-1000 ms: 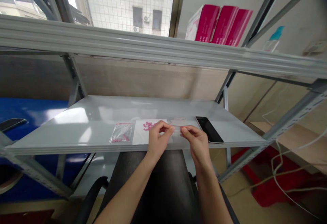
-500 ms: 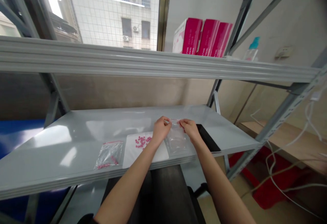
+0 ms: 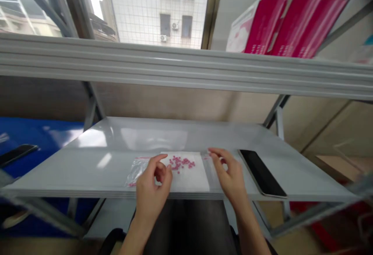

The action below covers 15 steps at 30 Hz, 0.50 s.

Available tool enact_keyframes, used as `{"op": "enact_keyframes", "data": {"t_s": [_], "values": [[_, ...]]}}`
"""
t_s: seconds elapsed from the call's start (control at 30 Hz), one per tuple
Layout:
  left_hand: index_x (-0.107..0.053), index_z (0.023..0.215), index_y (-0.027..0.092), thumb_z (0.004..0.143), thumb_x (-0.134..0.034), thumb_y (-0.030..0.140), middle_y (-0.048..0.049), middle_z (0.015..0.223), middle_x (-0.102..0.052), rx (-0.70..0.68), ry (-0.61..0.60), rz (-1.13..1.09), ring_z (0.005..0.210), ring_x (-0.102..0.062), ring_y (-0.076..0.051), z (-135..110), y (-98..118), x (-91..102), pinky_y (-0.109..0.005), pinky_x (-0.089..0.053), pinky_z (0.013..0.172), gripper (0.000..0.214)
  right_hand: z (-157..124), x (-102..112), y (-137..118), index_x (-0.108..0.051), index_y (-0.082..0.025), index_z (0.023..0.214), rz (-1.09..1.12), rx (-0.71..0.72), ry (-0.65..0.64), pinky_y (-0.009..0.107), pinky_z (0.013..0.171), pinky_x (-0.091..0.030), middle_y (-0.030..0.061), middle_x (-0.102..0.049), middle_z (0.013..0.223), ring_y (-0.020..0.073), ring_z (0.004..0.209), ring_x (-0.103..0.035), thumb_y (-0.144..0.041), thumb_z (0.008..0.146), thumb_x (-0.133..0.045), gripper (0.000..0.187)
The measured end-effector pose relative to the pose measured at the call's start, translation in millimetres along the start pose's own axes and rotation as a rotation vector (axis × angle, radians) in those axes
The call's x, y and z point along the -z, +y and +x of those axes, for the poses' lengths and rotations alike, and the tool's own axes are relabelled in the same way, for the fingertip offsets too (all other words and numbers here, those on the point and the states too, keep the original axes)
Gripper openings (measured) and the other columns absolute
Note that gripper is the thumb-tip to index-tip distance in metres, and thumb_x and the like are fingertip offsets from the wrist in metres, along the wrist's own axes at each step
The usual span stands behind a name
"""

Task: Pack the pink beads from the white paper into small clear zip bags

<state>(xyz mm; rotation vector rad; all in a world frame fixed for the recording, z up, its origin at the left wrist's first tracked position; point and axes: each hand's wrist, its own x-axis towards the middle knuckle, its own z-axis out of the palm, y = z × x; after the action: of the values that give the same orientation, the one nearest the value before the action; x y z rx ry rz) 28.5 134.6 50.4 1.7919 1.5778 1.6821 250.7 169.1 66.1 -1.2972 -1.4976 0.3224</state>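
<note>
A white sheet of paper (image 3: 189, 177) lies on the grey metal shelf (image 3: 96, 162) with a small heap of pink beads (image 3: 182, 163) on it. My left hand (image 3: 154, 187) hovers over the sheet's left edge, fingers loosely curled and apart, with nothing in them. A clear zip bag (image 3: 212, 169) lies just right of the sheet. My right hand (image 3: 230, 175) is on that bag, fingertips at its pink-striped top edge. Another clear zip bag (image 3: 136, 171) holding a few pink beads lies left of the sheet, partly behind my left hand.
A black phone (image 3: 261, 172) lies on the shelf right of my right hand. Pink boxes (image 3: 287, 24) stand on the upper shelf (image 3: 175, 66). A blue surface (image 3: 35, 134) with a dark phone (image 3: 16, 153) is at the left. A window is behind.
My left hand has let go of the clear bag and moved left toward the beads. The bag has come down flat beside the sheet, with my right hand still on it. The camera has shifted.
</note>
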Motion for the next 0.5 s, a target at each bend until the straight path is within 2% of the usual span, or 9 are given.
{"op": "enact_keyframes", "data": {"t_s": [0.1,0.13,0.17,0.27,0.33,0.43,0.5], "values": [[-0.062,0.115,0.022,0.092,-0.06,0.027,0.0001,0.083,-0.064,-0.059,0.125,0.238,0.078,-0.062,-0.018,-12.5,-25.5,37.3,-0.03,-0.049,0.078,0.024,-36.9,-53.5,-41.7,-0.074,-0.023,0.105,0.13,0.298,-0.358,0.044,0.095,-0.05,0.0079,-0.076,0.101,0.0265,0.102,-0.064,-0.018,0.097,-0.049,0.026],[-0.061,0.119,0.021,0.091,-0.06,0.026,-0.0029,0.091,-0.066,-0.082,0.14,0.301,0.086,-0.063,-0.021,-13.0,-33.2,47.5,-0.034,-0.049,0.084,0.028,-46.4,-71.0,-52.9,-0.073,-0.023,0.109,0.129,0.366,-0.442,0.047,0.101,-0.047,0.0071,-0.076,0.103,0.0272,0.107,-0.062,-0.012,0.095,-0.048,0.03],[-0.059,0.123,0.02,0.091,-0.06,0.025,-0.0058,0.1,-0.068,-0.101,0.135,0.356,0.094,-0.062,-0.024,-12.1,-40.0,56.5,-0.037,-0.049,0.088,0.033,-53.7,-87.1,-61.7,-0.072,-0.022,0.114,0.103,0.404,-0.473,0.05,0.105,-0.045,0.0075,-0.076,0.109,0.0292,0.114,-0.059,-0.008,0.093,-0.049,0.034],[-0.06,0.126,0.02,0.089,-0.061,0.024,-0.0106,0.119,-0.067,-0.097,0.04,0.472,0.11,-0.059,-0.031,-7.1,-53.4,74.7,-0.045,-0.047,0.095,0.038,-63.6,-123.2,-73.3,-0.07,-0.017,0.119,0.01,0.44,-0.462,0.059,0.107,-0.042,0.0101,-0.074,0.12,0.036,0.125,-0.052,-0.004,0.089,-0.05,0.038],[-0.066,0.12,0.022,0.088,-0.062,0.022,-0.0099,0.121,-0.068,-0.03,-0.034,0.483,0.111,-0.059,-0.032,-5.1,-57.5,78.3,-0.047,-0.046,0.095,0.032,-64.4,-136.0,-70.7,-0.071,-0.015,0.117,-0.014,0.441,-0.451,0.061,0.106,-0.042,0.0112,-0.074,0.119,0.0379,0.125,-0.051,-0.003,0.087,-0.05,0.038],[-0.072,0.099,0.024,0.089,-0.06,0.019,-0.0067,0.108,-0.072,0.062,-0.107,0.436,0.1,-0.062,-0.03,-4.7,-60.5,73.2,-0.045,-0.047,0.091,0.017,-65.2,-140.5,-60.0,-0.071,-0.015,0.113,0.017,0.446,-0.435,0.059,0.104,-0.044,0.0112,-0.075,0.114,0.0364,0.123,-0.052,-0.003,0.089,-0.048,0.036],[-0.071,0.087,0.023,0.09,-0.058,0.017,-0.0056,0.097,-0.073,0.084,-0.119,0.418,0.091,-0.063,-0.028,-4.7,-61.7,67.4,-0.044,-0.048,0.086,0.015,-67.2,-136.7,-53.7,-0.07,-0.017,0.112,0.077,0.44,-0.404,0.055,0.101,-0.047,0.0101,-0.075,0.11,0.0336,0.118,-0.055,-0.005,0.092,-0.048,0.032]]}}
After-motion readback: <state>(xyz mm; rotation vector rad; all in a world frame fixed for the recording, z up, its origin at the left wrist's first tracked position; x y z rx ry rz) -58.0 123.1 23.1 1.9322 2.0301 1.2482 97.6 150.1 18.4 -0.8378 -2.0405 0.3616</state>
